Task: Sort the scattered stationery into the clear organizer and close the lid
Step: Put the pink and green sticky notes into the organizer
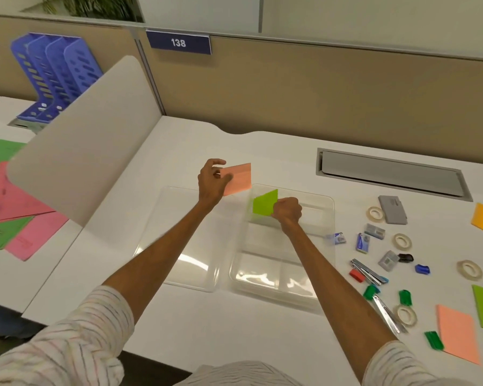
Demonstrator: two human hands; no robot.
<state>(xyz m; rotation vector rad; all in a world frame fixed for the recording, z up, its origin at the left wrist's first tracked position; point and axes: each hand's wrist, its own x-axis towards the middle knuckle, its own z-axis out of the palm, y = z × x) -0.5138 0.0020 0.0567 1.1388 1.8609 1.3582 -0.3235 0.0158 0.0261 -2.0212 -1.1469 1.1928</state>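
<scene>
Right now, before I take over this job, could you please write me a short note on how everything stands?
Left grip pinches a pink pad near the far edge of the open lid.
Right grip holds a green pad over the far section of the organizer.
Done: lid open, lying flat left of the organizer; nothing seen inside yet.
Left: both pads, then the tape rolls, staplers, clips, boxes and more pads on the right; close the lid.

Salmon pad point(239, 178); green pad point(265, 203); clear organizer point(328, 201); striped sleeves point(76, 338); blue file rack point(53, 68).
</scene>
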